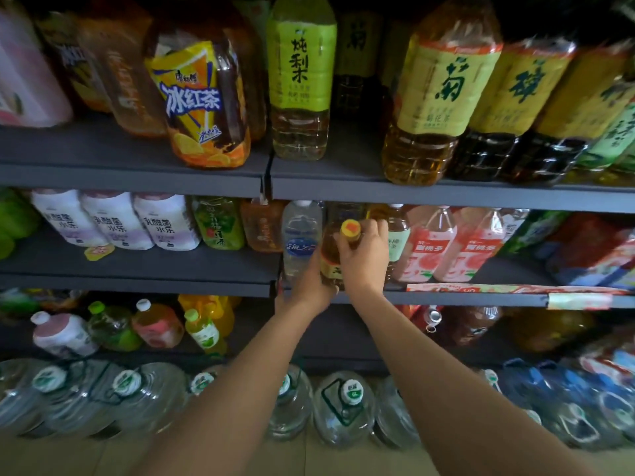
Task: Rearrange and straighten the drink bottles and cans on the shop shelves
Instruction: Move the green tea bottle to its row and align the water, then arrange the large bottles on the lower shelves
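Amber tea bottle (pixel 330 255) upright, cap up, in both hands.

The right hand (pixel 364 259) covers the neck and much of the label of the amber tea bottle (pixel 331 259). The left hand (pixel 311 286) hides its base. The tall bottles on the top shelf (pixel 137 156) are cut off above. The far-right packs (pixel 598 255) are blurred.

Left hand: my left hand (pixel 311 281) cups the low body of an amber tea bottle (pixel 332 259).
Right hand: my right hand (pixel 364 257) grips its neck below the yellow cap (pixel 350 229).
Neighbour: clear water bottle (pixel 300 240) just left, on the middle shelf (pixel 137 269).
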Available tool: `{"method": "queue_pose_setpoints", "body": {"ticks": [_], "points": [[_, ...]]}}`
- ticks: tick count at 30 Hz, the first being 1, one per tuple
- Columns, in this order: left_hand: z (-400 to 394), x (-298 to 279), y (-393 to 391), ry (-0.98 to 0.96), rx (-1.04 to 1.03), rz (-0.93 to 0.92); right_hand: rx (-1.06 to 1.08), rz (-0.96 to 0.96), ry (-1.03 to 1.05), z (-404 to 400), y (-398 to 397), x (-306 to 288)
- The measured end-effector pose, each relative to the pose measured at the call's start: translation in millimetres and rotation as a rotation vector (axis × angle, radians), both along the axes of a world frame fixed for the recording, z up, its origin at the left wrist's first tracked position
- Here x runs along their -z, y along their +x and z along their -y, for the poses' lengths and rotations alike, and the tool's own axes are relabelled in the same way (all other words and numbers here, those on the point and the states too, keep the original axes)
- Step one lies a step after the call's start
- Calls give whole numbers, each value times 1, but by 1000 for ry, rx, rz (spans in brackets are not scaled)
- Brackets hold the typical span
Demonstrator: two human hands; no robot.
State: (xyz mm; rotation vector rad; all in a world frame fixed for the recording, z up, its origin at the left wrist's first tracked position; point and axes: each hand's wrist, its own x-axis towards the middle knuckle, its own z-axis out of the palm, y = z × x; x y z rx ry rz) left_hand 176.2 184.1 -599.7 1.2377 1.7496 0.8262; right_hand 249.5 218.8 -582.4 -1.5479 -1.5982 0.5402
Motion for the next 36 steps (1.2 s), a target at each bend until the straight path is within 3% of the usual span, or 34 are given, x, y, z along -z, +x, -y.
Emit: {"method": "queue_pose_setpoints", "body": {"ticks": [6, 11, 18, 24, 31, 36], "points": [[18, -23, 12, -13, 62, -6, 6, 176, 13, 46, 19, -50], [51, -99, -7, -17, 216, 75, -46, 265, 73, 74, 24, -134], [19, -194, -23, 256, 35, 103, -34, 171, 280, 51, 10, -234], [-23, -203, -23, 321, -59, 90, -32, 181, 309, 12, 0, -243], [-51, -209, -15, 259, -136, 97, 43, 102, 130, -35, -14, -251], [-52, -198, -11, 255, -179, 132, -62, 52, 207, -9, -23, -206]]}}
